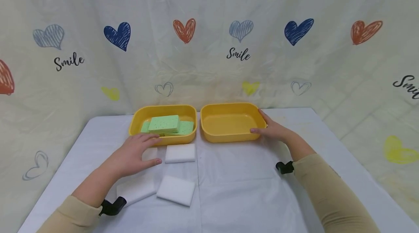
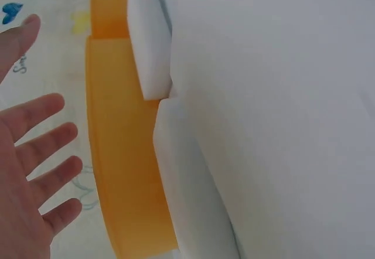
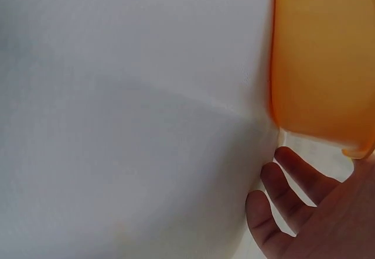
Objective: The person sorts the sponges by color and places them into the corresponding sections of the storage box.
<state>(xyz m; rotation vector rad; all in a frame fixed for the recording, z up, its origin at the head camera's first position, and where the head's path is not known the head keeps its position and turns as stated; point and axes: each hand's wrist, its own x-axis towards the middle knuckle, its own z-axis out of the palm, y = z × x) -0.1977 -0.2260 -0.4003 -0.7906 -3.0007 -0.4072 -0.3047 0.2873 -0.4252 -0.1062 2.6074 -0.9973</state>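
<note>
My right hand [image 1: 273,129] holds the right end of a yellow tray [image 1: 229,138], thumb over the rim and fingers along the outside. In the right wrist view three fingers [image 3: 299,188] show beside the tray's end. That tray has a bare floor. My left hand [image 1: 134,154] hovers with spread fingers in front of a second yellow tray [image 1: 178,139], which holds several green sponges [image 1: 163,124]. Beneath and beside this hand lie white sponge blocks [image 1: 180,153], partly hidden by it. The left wrist view shows the palm and fingers holding nothing.
Nearer the front, two more white blocks [image 1: 176,190] lie by my left wrist. A white cloth [image 1: 235,185] covers the table. Behind the trays hangs a pale curtain [image 1: 209,69] printed with hearts.
</note>
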